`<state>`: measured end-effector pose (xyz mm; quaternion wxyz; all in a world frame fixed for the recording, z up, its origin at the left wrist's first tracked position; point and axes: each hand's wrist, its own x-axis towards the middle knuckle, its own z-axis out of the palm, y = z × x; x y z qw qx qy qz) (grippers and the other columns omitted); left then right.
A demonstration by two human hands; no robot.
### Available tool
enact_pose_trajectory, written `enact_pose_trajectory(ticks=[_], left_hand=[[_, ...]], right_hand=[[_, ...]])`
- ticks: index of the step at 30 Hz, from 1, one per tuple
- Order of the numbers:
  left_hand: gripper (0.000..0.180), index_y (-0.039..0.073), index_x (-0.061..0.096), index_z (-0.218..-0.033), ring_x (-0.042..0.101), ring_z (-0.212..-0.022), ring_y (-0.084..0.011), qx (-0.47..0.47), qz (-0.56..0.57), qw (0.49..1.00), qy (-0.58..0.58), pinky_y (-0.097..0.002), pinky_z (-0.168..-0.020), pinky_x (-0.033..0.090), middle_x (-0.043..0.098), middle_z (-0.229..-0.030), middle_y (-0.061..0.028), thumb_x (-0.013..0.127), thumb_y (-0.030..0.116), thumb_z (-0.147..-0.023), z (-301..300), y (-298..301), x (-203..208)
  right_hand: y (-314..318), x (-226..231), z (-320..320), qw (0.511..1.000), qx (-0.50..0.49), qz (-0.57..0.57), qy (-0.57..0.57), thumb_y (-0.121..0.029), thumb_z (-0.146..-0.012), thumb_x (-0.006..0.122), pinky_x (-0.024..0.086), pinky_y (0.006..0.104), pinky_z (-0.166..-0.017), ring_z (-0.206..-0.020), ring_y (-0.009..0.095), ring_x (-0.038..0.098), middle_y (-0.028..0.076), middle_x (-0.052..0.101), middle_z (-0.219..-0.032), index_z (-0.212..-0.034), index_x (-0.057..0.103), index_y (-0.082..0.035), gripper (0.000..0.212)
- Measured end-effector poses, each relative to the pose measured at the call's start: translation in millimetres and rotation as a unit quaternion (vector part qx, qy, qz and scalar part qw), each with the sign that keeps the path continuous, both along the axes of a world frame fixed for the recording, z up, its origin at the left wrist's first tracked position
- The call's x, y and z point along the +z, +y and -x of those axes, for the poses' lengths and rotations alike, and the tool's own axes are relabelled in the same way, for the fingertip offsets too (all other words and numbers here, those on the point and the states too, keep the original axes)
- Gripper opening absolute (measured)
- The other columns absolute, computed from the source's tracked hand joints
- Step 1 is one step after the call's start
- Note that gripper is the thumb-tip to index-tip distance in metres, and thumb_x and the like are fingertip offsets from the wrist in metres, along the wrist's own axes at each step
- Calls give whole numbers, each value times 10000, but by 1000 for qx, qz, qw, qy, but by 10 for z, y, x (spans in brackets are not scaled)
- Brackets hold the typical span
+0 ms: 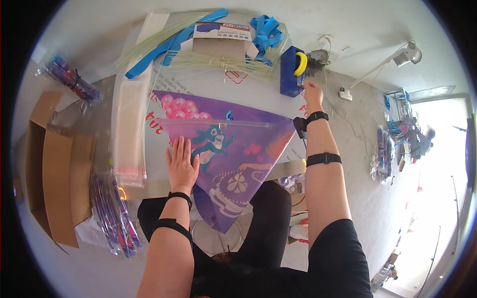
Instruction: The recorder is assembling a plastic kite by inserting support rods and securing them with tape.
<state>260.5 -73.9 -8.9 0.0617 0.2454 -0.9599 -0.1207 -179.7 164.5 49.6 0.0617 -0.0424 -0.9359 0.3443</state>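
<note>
A purple kite sail (258, 144), printed with pink balloons and a blue cartoon animal, lies on the table with its lower corner hanging over the near edge toward my lap. A thin pale rod (238, 123) lies across its upper part. My left hand (182, 166) rests flat on the sail's left side, fingers spread. Farther right, my right hand (313, 94) is closed in a pinch on the tape at the near end of a blue tape dispenser (289, 74). A yellow ring (301, 64) shows in the dispenser. The tape's end is mostly hidden by my fingers.
Bundles of thin pale rods (218, 63), blue strips (179, 42) and a small carton (221, 42) occupy the table's far side. Clear plastic sleeves (130, 134) line its left edge. An open cardboard box (59, 169) and packed bundles (114, 213) stand left.
</note>
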Motion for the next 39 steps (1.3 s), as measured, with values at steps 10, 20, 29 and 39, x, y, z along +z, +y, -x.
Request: enact_pose_trajectory(ticks=[10, 20, 29, 39], left_hand=[[557, 115, 398, -1440, 292, -1416, -241, 1, 10, 1000, 1, -484, -1170, 184, 320, -1535, -68, 497, 351, -945, -7, -8, -30], [558, 120, 405, -1437, 289, -1417, -238, 1, 19, 1000, -1, -486, -1169, 185, 323, -1535, -65, 495, 365, -944, -11, -26, -52], [555, 122, 406, -1437, 292, -1417, -238, 4, 16, 1000, -4, -485, -1167, 190, 331, -1531, -66, 496, 363, -945, -50, -22, -53], [525, 113, 453, -1401, 330, -1395, -231, 7, 5, 999, 33, -489, -1154, 220, 382, -1497, -65, 514, 357, -940, 65, 29, 30]], right_hand=[[-112, 71, 90, 953, 31, 244, -177, -189, -796, 756, 388, 240, -525, -568, 100, 440, 5, 616, -720, -860, 718, -59, 149], [-116, 70, -157, 881, -70, 438, -163, -52, -786, 719, 481, 284, -610, -717, 177, 539, 62, 565, -805, -870, 648, -23, 113], [-117, -247, -258, 889, -46, 438, -124, 23, -779, 700, 537, 323, -712, -787, 216, 602, 107, 614, -880, -901, 631, 17, 140], [115, -606, -286, 996, 69, -23, -51, -92, -820, 713, 494, 282, -624, -736, 148, 609, 44, 649, -806, -901, 691, -18, 112]])
